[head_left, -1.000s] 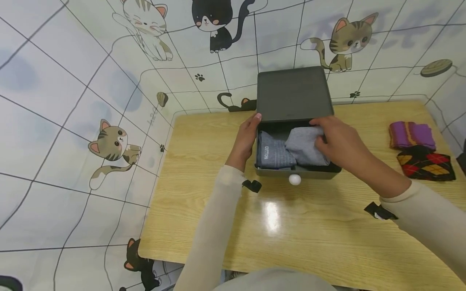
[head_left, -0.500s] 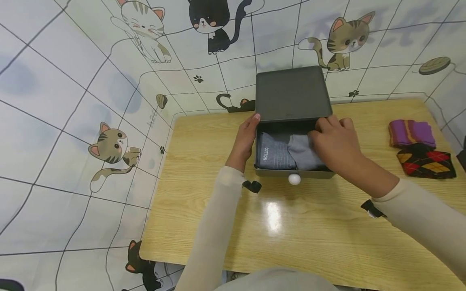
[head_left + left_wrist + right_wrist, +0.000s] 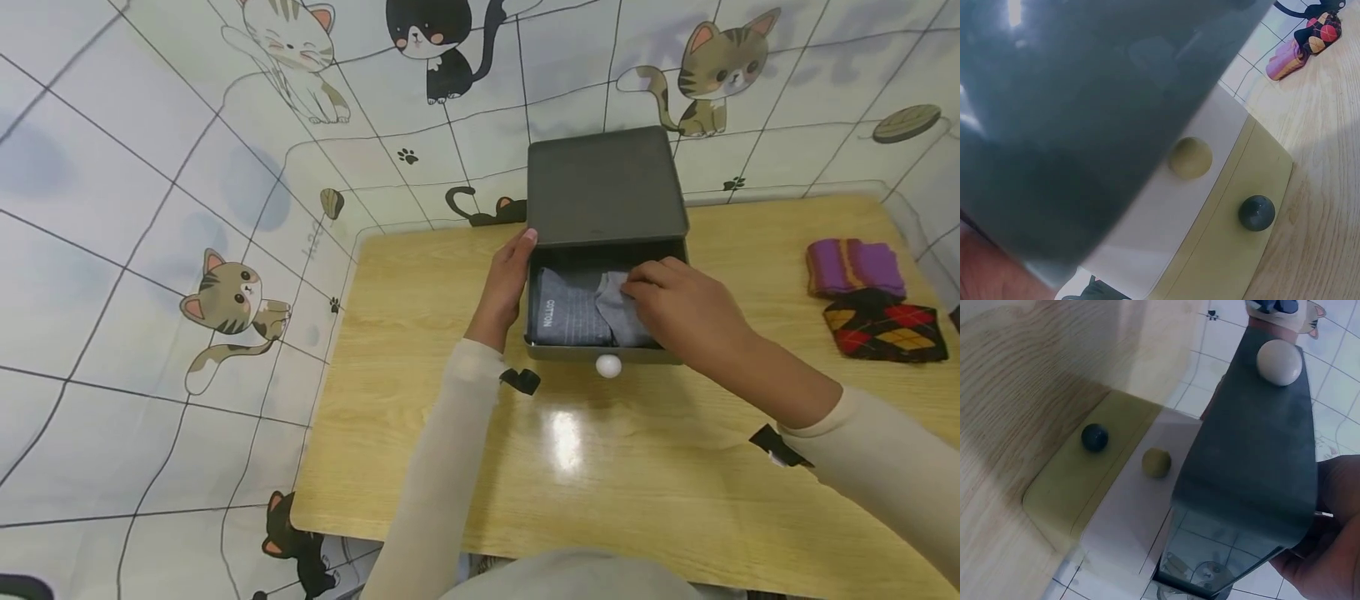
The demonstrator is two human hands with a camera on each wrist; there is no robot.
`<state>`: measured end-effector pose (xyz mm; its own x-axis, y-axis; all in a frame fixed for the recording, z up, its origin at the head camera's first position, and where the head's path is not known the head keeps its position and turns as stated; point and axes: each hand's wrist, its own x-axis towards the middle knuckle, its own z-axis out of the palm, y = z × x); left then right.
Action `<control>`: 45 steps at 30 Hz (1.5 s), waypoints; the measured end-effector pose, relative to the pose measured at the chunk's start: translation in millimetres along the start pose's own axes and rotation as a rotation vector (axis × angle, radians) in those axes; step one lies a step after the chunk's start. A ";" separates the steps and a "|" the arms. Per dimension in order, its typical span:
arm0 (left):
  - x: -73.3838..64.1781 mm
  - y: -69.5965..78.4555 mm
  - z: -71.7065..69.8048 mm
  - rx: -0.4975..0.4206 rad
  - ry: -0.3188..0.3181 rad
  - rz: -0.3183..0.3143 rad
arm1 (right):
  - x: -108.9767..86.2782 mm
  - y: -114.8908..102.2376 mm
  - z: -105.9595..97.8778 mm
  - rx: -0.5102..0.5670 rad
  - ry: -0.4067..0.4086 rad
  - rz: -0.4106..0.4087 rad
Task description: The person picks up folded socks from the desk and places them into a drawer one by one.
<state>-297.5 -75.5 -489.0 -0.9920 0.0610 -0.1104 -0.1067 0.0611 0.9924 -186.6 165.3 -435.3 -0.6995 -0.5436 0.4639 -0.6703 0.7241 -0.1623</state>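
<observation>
A dark grey drawer (image 3: 585, 356) with a white knob (image 3: 608, 366) is pulled out from under the flat dark top (image 3: 606, 187) of a small chest. My left hand (image 3: 504, 287) holds its left side, thumb up by the chest's front corner and the other fingers mostly hidden. Inside, a folded blue-grey pair of socks (image 3: 573, 312) marked COTTON lies at the left. Beside it, at the right, is a plain grey sock (image 3: 618, 308). My right hand (image 3: 686, 310) reaches over the drawer's right side and pinches the grey sock's upper edge, covering part of it.
Lower tiers, a white one (image 3: 1132, 487) and a yellow one (image 3: 1100, 453), sit under the pulled-out drawer. Folded purple socks (image 3: 855, 268) and argyle socks (image 3: 888, 329) lie at the right of the wooden table (image 3: 420, 400). A cat-printed wall covering (image 3: 480, 125) stands behind.
My right hand has shifted on the grey sock, from its right end into the drawer's back right, then left to its upper edge. The sock sits lower and flatter. My left hand stays put.
</observation>
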 end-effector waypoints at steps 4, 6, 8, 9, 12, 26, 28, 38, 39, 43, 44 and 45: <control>1.7 -0.1 -0.1 0.006 0.002 0.007 | -2.9 -4.1 1.9 0.032 -0.038 0.014; 1.7 -0.4 -0.3 0.004 0.003 0.003 | -3.8 -6.6 3.2 0.034 -0.058 0.027; 1.6 -0.7 -0.2 0.007 -0.003 0.000 | -4.6 -9.7 5.0 0.036 -0.052 0.042; 1.9 -1.2 0.1 0.006 -0.006 0.000 | -5.4 -11.8 5.8 0.043 -0.039 0.045; 2.7 -1.6 0.9 0.013 -0.007 0.000 | -9.2 -20.1 9.4 0.093 0.043 0.026; 5.8 -1.4 1.5 0.003 -0.009 -0.005 | -46.2 -64.2 32.4 0.406 0.432 -0.014; 7.0 -1.5 1.0 0.005 -0.009 -0.008 | -57.7 -70.2 37.3 0.594 0.375 0.120; 11.8 3.5 -3.7 -0.055 0.012 -0.032 | -75.5 -77.1 69.2 2.160 0.309 0.823; 12.1 4.1 -3.8 -0.077 0.009 -0.034 | -74.1 -76.5 69.7 2.223 0.333 0.840; 13.1 3.5 -4.1 -0.142 0.003 -0.049 | -70.3 -76.5 69.3 2.359 0.393 0.890; 13.1 3.1 -4.3 -0.152 0.002 -0.052 | -69.8 -76.7 69.2 2.382 0.399 0.897; 13.0 2.6 -4.6 -0.156 0.002 -0.056 | -69.4 -77.0 69.0 2.392 0.399 0.903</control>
<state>-311.0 -79.1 -487.7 -0.9844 0.0595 -0.1656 -0.1706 -0.0909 0.9811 -103.6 117.9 -515.1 -0.9387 -0.2924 -0.1827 0.3395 -0.8762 -0.3422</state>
